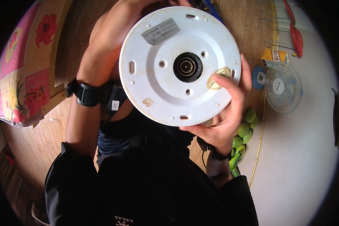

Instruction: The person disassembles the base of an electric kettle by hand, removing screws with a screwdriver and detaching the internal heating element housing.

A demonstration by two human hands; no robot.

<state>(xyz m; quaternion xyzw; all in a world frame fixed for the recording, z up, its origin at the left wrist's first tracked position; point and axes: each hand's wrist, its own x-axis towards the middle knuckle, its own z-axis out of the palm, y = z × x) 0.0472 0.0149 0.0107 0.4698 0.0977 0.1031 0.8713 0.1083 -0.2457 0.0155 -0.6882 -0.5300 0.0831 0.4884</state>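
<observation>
The round white plastic bottom of what looks like an electric kettle (169,93) faces me. At its centre is a black ring-shaped electrical connector (188,67), with screw holes around it and slots nearer the rim. A silver label (161,31) bears writing. My right hand (233,104) grips the right rim, thumb at the lower edge, index finger on a gold oval sticker (211,82). My left hand (130,12) reaches around behind the upper left rim. Its fingers are mostly hidden, so their hold cannot be made out. Whatever lies behind the disc is also hidden.
A blue-and-black object (210,11) shows past the top rim. Rightward are an electric fan (282,87), a yellow box (274,57), green fruit (243,130), a bamboo pole (257,161) and a red cord (297,41). A flower-patterned covered piece of furniture (25,62) stands left.
</observation>
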